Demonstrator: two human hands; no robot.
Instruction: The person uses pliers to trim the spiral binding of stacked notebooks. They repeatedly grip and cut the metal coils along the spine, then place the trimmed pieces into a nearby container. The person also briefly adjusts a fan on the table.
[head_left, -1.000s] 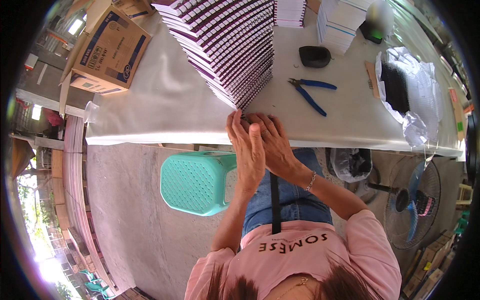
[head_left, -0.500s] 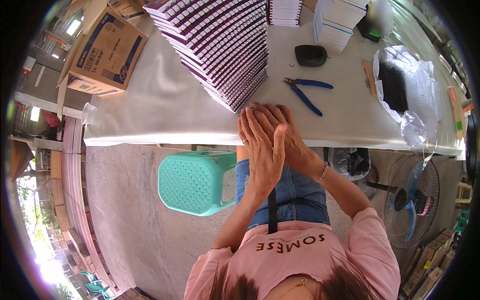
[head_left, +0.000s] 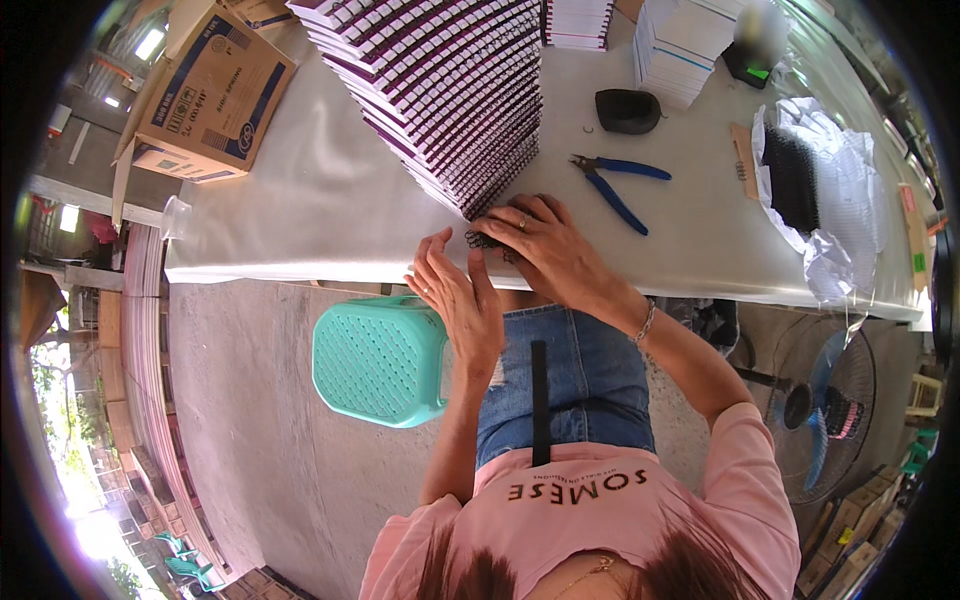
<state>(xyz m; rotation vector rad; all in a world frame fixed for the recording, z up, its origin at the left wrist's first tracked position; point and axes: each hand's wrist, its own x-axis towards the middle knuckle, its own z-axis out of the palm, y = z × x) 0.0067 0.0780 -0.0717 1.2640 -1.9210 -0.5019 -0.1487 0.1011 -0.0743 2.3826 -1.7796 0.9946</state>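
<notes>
A tall stack of spiral-bound notebooks (head_left: 440, 85) with white pages and dark purple covers rises on the table. At its near corner, a few short black wire coils (head_left: 482, 240) show by the table's front edge. My right hand (head_left: 550, 250) curls over these coils, its fingers bent round them; part of the coils is hidden beneath it. Just left of them is my left hand (head_left: 458, 300), fingers apart and nothing held, its thumb close to the coils. Blue-handled cutting pliers (head_left: 620, 185) lie spread to the right of the stack.
A black rounded object (head_left: 628, 111) lies beyond the pliers. Crumpled white wrapping (head_left: 835, 170) with black coils is at the right. A cardboard box (head_left: 210, 100) stands left, stacks of paper (head_left: 680, 45) at the back. Below are a green stool (head_left: 380, 360) and a fan (head_left: 820, 410).
My hands were pressed together, one over the other, at the table edge. They have parted: the left has drawn left and down, and black wire coils now show between them.
</notes>
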